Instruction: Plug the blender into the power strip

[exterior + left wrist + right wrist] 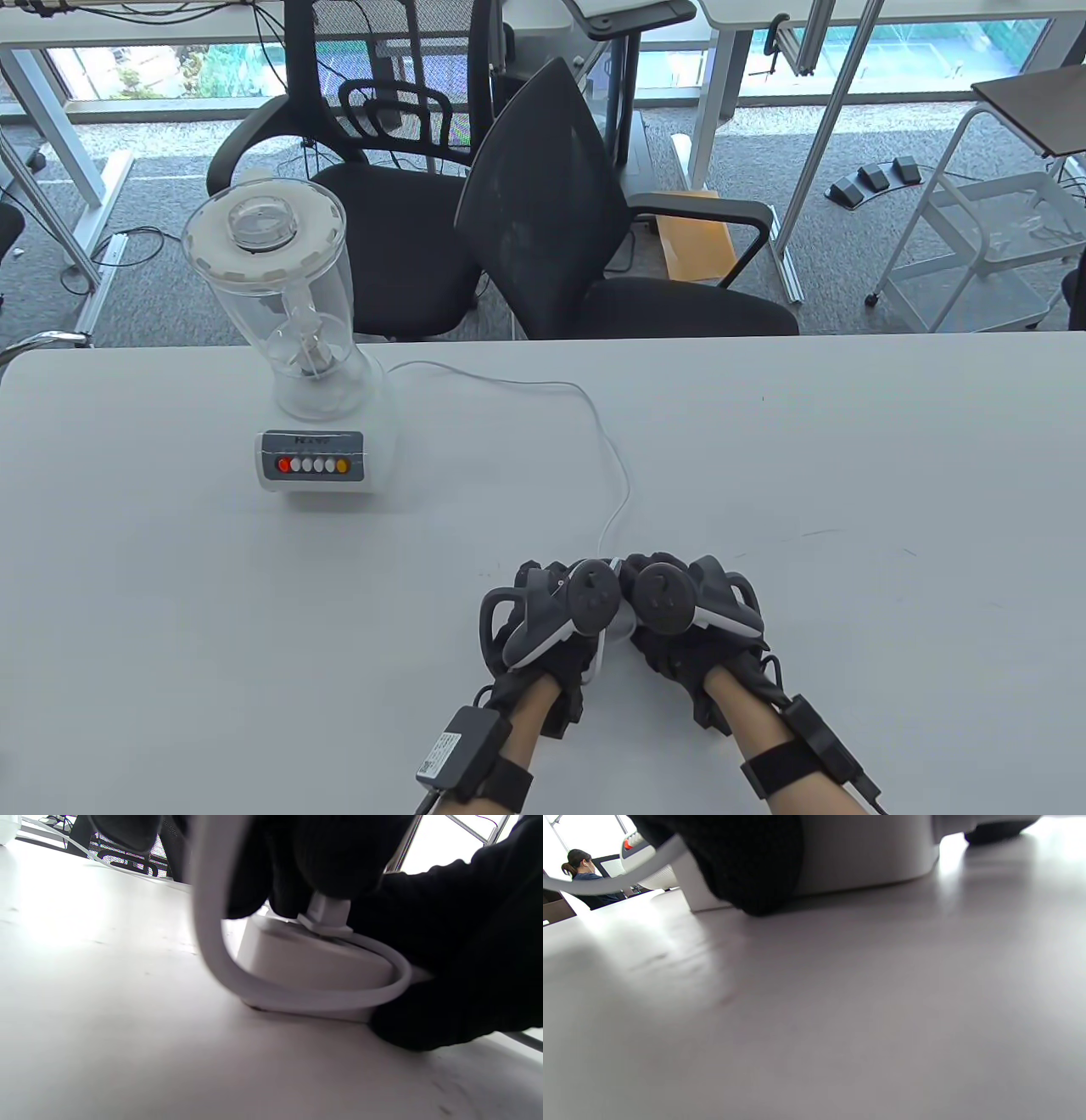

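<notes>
The white blender [299, 373] stands on the left of the table [848, 475]. Its thin white cord [607, 441] runs across to my hands at the near edge. My left hand [560, 607] pinches the white plug [326, 913], which sits on top of the white power strip [314, 963]; whether the plug is fully seated I cannot tell. My right hand [679, 607] grips the strip's end [865, 853] and holds it on the table. The strip's thick cable [212, 942] loops around it. In the table view my hands hide the strip.
Two black office chairs [543, 212] stand behind the table's far edge. The blender's base with its red button [629, 844] shows small in the right wrist view. A person [581, 874] sits far in the background.
</notes>
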Demonstrator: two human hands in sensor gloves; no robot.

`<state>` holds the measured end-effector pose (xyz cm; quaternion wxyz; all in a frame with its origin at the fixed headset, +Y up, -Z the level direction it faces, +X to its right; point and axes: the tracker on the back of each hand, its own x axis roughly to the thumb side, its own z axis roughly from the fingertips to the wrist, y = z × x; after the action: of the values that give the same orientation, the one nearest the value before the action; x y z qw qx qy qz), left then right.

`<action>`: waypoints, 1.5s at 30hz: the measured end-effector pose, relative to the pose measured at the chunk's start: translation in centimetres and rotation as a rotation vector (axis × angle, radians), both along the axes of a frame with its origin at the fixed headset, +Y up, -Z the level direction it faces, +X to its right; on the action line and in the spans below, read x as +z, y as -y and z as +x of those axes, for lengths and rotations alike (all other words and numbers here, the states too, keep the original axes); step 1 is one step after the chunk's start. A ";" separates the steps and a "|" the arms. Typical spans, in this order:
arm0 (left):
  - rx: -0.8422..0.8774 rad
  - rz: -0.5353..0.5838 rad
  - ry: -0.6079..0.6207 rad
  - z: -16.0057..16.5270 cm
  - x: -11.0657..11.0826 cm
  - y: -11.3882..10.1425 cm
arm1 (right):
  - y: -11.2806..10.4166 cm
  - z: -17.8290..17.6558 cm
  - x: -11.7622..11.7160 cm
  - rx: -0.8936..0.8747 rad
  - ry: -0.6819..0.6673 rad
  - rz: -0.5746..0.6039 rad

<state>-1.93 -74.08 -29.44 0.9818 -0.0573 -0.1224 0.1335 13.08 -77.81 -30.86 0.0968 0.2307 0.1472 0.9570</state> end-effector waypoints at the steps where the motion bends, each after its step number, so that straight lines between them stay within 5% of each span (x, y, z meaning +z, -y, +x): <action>1: 0.018 0.002 -0.004 -0.1 0.0 0.1 | 0.0 0.0 0.0 -0.005 0.000 -0.001; 22: 0.118 0.031 -0.021 -0.7 0.3 1.0 | 0.1 0.7 -0.2 -0.047 0.023 -0.010; 33: -0.097 0.063 0.051 0.8 -0.1 0.2 | 0.1 0.8 -0.3 -0.042 0.024 -0.012; 45: 0.106 -0.093 -0.027 -2.8 0.3 1.2 | -1.6 0.9 -0.3 0.090 -0.022 0.014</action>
<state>-4.72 -75.24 -29.11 0.9712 -0.0942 -0.1056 0.1917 13.99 -76.22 -31.16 0.0504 0.2352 0.1515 0.9587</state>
